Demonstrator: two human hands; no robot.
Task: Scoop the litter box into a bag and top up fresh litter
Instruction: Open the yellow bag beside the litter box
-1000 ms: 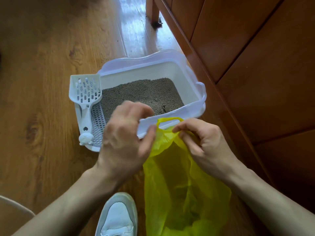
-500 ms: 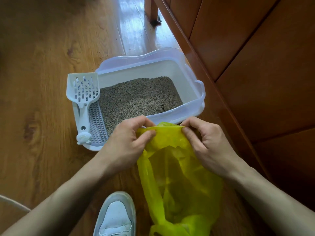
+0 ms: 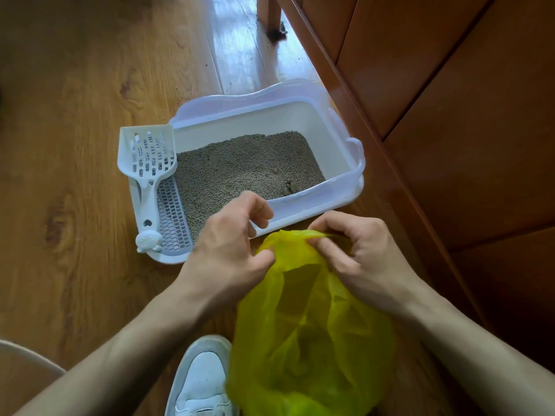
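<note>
Head view, looking down at the floor. White rectangular plastic litter box with a translucent lavender rim [image 3: 356,163] sits on the wooden plank floor [image 3: 75,100], its right side close along a dark reddish-brown wooden cabinet [image 3: 450,100]. Grey granular litter [image 3: 240,166] covers the box bottom; a small darker clump [image 3: 290,185] lies near the front right corner. White slotted plastic scoop [image 3: 147,163] lies along the box's left edge, blade toward the far end, handle toward the person, beside a strip of perforated grid [image 3: 172,214].

Thin translucent yellow plastic bag [image 3: 309,331] hangs just in front of the box, near its front wall, lower part bunched beside a white and grey sneaker [image 3: 201,382].

Right hand [image 3: 357,253]: fingers curled, pinching a gathered fold of the bag's top edge between thumb and fingertips. Left hand [image 3: 228,244]: thumb against the bag's left upper edge, fingers curled above it over the box's front rim; cannot tell whether those fingers grip the plastic or only the thumb touches it. Both forearms are bare.

Dark scattered specks on the floor beyond the box, near a wooden furniture leg [image 3: 271,13]. Pale curved edge of some object [image 3: 27,352] at lower left, too cropped to identify.
</note>
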